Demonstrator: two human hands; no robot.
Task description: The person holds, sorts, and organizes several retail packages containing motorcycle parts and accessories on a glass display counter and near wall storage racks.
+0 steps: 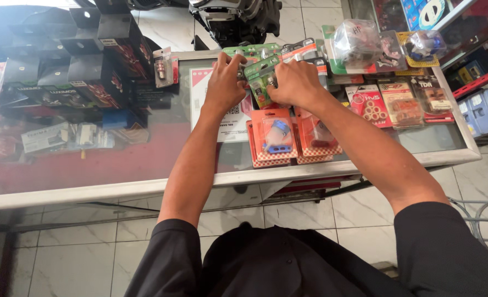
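My left hand and my right hand reach over a glass display counter. Both grip green blister packs of small parts, held between them near the counter's far side. The left fingers curl over the upper green pack. Just below my hands lie orange checkered blister packs, one with a blue part inside. A white printed sheet lies under my left wrist.
More packaged parts, red cards and clear plastic bags, cover the counter's right side. Black boxes stack at the left. A small red pack stands near them. A dark machine sits beyond the counter. Shelves stand at right.
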